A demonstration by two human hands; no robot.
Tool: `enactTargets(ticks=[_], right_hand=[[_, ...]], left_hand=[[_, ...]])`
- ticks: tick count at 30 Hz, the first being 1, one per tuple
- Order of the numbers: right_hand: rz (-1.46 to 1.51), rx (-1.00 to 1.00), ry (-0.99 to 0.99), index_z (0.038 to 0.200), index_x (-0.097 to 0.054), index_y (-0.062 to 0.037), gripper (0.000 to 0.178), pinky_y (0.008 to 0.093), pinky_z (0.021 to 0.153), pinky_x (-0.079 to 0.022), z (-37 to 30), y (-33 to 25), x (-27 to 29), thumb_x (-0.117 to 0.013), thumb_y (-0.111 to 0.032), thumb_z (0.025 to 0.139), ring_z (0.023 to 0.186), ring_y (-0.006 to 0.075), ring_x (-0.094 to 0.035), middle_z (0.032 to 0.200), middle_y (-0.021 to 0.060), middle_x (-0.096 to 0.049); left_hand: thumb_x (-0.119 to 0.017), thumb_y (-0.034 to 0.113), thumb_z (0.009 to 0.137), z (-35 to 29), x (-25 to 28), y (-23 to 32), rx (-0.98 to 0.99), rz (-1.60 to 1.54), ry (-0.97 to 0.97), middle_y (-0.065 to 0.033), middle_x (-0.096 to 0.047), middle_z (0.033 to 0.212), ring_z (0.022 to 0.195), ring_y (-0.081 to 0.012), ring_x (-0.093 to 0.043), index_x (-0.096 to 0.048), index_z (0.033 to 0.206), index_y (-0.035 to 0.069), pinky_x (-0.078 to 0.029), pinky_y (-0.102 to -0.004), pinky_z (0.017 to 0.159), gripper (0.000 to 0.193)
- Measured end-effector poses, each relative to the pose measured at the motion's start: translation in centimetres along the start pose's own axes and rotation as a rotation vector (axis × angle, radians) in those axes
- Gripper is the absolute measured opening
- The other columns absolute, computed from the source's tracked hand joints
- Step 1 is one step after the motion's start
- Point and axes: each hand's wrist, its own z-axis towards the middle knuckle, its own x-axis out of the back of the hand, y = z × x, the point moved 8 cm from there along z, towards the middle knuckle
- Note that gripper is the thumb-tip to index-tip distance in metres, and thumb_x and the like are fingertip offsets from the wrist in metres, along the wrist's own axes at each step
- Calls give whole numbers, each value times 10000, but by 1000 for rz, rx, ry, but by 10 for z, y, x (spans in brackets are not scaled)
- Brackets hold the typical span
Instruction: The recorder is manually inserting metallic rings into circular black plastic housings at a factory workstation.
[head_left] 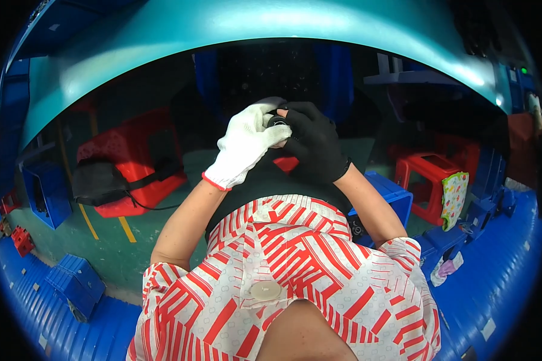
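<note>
My left hand (242, 144), in a white knit glove with a red cuff, meets my right hand (314, 143) above my lap. The right one wears a black glove, with a bare fingertip showing at its upper left. Between the two sits a small dark round part (278, 121) with a shiny rim. Fingers of both hands are curled and pressed around it, and they hide most of its shape. What exact kind of part it is cannot be made out.
Ahead curves the teal table edge (271, 27). At left, a black bag (100, 182) rests against a red stool (126, 141). Rightward stand a blue crate (388, 195) and another red stool (424, 174) with a patterned cloth (454, 198). A blue bin (75, 283) lies lower left.
</note>
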Motion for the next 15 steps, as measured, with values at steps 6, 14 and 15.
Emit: enactTargets(ticks=[6, 14, 15], right_hand=[[22, -9, -174, 1141, -584, -55, 468, 366, 810, -492, 1, 9, -7, -764, -117, 714, 968, 313, -587, 1112, 125, -579], [54, -77, -14, 1122, -594, -78, 485, 354, 797, -492, 5, 8, 1, -788, -186, 691, 974, 302, -587, 1099, 113, -583], [42, -38, -30, 1115, -598, -75, 479, 356, 797, -492, 7, 5, 0, -787, -194, 692, 973, 299, -588, 1087, 115, -590]], left_hand=[[-655, 69, 812, 3, -1, 3, -21, 466, -135, -125, -639, 936, 788, -153, -629, -520, 1196, -84, -531, -261, 746, 435], [-646, 6, 822, -6, -3, 7, 10, 10, -27, -110, -634, 906, 749, -114, -606, -438, 1259, -130, -514, -230, 678, 502], [-646, 6, 822, -6, -3, 8, 10, 11, -27, -110, -634, 906, 749, -114, -606, -438, 1259, -130, -514, -230, 678, 502]])
